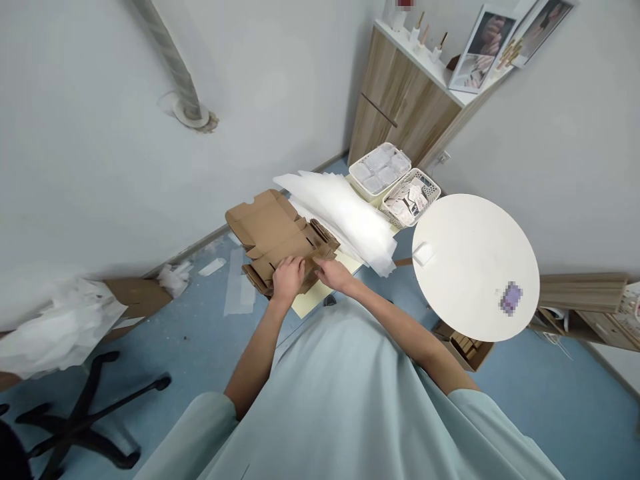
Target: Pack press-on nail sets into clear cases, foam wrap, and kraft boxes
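A brown die-cut cardboard box, unfolded with its lid flap lying back, rests on a stack of flat cardboard at the near end of a pale yellow table. My left hand is closed over the box's near edge, fingers curled onto the cardboard. To its right, my right hand grips the near right edge of the same box, with its index finger stretched along the cardboard. The undersides of both hands are hidden. White foam sheets lie in a pile just beyond the box.
Behind the foam stand a white basket of clear containers and a basket of small packets. A round white table is at right, above a carton. A black chair base and white wrapping are at left.
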{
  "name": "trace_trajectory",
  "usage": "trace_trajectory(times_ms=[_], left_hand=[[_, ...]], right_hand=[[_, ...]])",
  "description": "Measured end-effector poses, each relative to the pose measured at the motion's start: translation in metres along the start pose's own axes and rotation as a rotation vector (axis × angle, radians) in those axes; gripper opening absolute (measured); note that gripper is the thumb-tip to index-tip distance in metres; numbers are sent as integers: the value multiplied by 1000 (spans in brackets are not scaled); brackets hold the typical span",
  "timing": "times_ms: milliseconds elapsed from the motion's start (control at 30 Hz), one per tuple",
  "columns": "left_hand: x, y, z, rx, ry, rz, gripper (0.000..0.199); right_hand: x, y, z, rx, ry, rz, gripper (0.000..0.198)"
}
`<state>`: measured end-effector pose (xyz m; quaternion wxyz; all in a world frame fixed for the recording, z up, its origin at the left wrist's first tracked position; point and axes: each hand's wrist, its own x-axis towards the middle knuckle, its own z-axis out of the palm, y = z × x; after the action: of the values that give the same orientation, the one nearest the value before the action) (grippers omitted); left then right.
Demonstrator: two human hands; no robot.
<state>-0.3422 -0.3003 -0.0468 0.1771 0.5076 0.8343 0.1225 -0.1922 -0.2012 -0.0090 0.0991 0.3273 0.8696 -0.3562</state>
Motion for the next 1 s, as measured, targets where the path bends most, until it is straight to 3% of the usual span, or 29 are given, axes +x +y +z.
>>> trace_trajectory(times_ms=[133,400,533,633,700,800,867,1000], left_hand=[[-4,-1,0,-59,-7,19,38],[-16,10,-10,-111,-24,25,39],[-25,20,-45,-139,90,27,39],[-34,31,-83,-184,249,68,42],[-40,40,-107,-218,378,101,41],[-44,59,-132,-265,560,242,39],[-43,75,-138,-284,652,371,40],[-33,115,-133,-264,686,601,42]], right_hand=[[5,-4,2,-162,-97,64,32],[4,-12,4,-245,-182,116,33],[0,-19,9,-252,-189,111,51],[-5,-24,7,-257,-183,104,71],[-11,-24,-2,-250,-164,73,69],[-28,-17,-32,-201,-61,-15,43],[-48,-6,-64,-137,91,-37,28],[-110,27,-140,162,570,-16,45]])
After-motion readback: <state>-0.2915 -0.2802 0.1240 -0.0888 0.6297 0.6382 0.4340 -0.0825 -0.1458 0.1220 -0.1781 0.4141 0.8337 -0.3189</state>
